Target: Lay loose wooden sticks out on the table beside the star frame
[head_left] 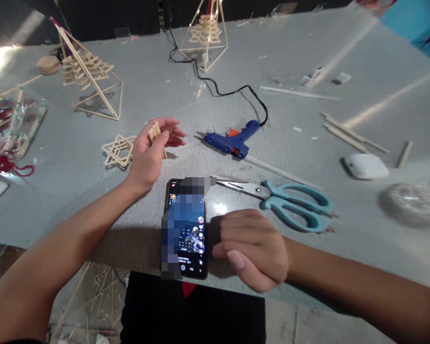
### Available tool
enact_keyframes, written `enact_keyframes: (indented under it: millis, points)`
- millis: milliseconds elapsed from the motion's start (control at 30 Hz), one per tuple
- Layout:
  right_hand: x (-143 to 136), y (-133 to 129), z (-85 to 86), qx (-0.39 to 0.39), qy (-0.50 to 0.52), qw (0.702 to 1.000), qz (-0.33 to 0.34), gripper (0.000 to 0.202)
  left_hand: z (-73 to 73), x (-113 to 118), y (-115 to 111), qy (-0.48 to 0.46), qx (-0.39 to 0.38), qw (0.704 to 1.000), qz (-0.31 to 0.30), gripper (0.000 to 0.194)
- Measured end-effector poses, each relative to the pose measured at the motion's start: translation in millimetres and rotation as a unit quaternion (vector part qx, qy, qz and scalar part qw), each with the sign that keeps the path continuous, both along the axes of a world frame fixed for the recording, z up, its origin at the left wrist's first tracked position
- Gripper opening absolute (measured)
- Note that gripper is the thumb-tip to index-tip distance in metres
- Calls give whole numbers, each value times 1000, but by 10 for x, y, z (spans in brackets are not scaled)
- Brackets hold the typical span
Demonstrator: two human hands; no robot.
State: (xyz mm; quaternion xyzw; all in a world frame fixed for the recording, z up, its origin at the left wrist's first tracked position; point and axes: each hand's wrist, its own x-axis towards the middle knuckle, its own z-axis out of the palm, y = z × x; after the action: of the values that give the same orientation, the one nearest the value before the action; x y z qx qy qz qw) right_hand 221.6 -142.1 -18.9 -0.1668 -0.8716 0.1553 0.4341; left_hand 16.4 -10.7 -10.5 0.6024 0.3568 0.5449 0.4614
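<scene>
My left hand (147, 155) is closed around a small bundle of short wooden sticks (154, 131), their ends showing between thumb and fingers. Just left of that hand, and partly behind it, star-shaped stick frames (116, 152) lie on the table. My right hand (254, 248) rests as a loose fist, with nothing visible in it, to the right of a lit smartphone (191, 215) lying face up. Beyond the fist are scissors with light blue handles (297, 203), blades pointing left. A blue glue gun (229, 142) lies on its side, its nozzle towards my left hand.
Two stick pyramids with stacked stars stand at the back, one left (93, 71) and one in the middle (206, 40). A black cord (218, 91) runs from the glue gun. Bagged sticks (21, 119) lie left; loose sticks (347, 136), a white case (366, 166) and clear tape (412, 200) lie right.
</scene>
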Motion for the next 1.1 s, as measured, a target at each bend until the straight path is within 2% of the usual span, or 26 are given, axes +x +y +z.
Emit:
enact_keyframes:
  millis: [233, 500, 800, 933, 1100]
  points:
    - [2, 3, -4, -1, 3, 1000, 5, 24, 19, 7, -9, -13, 15, 1000, 0, 15]
    - [-3, 0, -7, -3, 4, 1000, 8, 27, 27, 20, -9, -7, -18, 1000, -1, 18]
    - [-41, 0, -21, 5, 17, 999, -38, 29, 88, -30, -11, -73, -26, 997, -5, 13]
    - [-41, 4, -12, 7, 8, 999, -41, 29, 111, -61, -29, -56, -35, 998, 3, 18]
    - [-45, 8, -12, 8, 14, 999, -40, 27, 90, -75, -26, -47, -19, 998, -24, 34]
